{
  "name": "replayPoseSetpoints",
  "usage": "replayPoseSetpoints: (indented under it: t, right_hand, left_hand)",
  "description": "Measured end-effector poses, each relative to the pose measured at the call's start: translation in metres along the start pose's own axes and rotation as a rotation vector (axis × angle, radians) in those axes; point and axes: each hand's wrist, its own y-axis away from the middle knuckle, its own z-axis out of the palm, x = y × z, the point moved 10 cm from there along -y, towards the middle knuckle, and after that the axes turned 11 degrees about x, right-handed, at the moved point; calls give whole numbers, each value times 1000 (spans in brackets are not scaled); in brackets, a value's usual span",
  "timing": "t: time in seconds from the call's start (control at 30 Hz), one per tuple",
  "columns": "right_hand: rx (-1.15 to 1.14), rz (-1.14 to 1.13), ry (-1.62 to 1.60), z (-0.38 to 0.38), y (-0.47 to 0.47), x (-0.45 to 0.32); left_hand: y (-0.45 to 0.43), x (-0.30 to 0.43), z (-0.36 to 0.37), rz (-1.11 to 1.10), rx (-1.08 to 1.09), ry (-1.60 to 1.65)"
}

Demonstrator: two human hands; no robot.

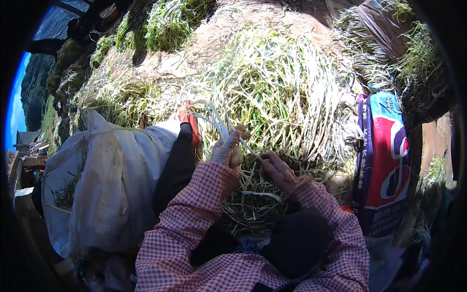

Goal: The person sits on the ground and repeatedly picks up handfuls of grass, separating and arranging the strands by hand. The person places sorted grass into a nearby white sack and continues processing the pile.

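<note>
My left hand (229, 148) grips a small bunch of pale plant stalks (215, 116), whose far ends arch over to the left. Between thumb and fingers my right hand (279, 169) pinches the end of a single thin stalk (251, 149) that runs up to the bunch. Beyond both hands spreads a large heap of green and whitish stalks (277, 98), bright in the sun. More loose stalks (251, 210) lie in shade below my wrists, close to my body.
A white woven sack (116, 186) stands at the left, its mouth gaping. My foot in a red shoe (189, 124) rests by the heap. At the right lies a printed purple-and-red bag (388, 157) bearing writing. Further plant bundles (175, 25) lie at the back.
</note>
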Motion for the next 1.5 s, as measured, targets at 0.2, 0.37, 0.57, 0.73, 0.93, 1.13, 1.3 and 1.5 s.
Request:
replayPoseSetpoints:
  t: [0.2, 0.37, 0.57, 0.73, 0.93, 1.13, 1.3, 1.5]
  right_hand:
    - [-44, -4, 98, 4, 1, -5]
    - [-77, -484, 540, 8, 11, -39]
    - [-297, -154, 293, 0, 38, -68]
    - [-242, -522, -792, -88, 89, -138]
    - [37, 15, 994, -91, 49, 10]
    - [181, -556, 799, -37, 21, -73]
    - [-118, -95, 231, -1, 3, -18]
    - [-58, -19, 525, -48, 35, 47]
  left_hand:
    - [14, -25, 11, 106, -106, -181]
    - [10, -29, 10, 9, -64, -211]
    - [-27, 7, -33, 103, 86, 22]
    - [-44, 28, -66, 121, 184, 103]
    - [-33, 33, -40, 191, 7, 231]
    - [-24, 13, 2, 72, -139, 322]
    - [-19, -11, 21, -21, -65, 366]
    - [-9, 30, 48, 34, -545, 536]
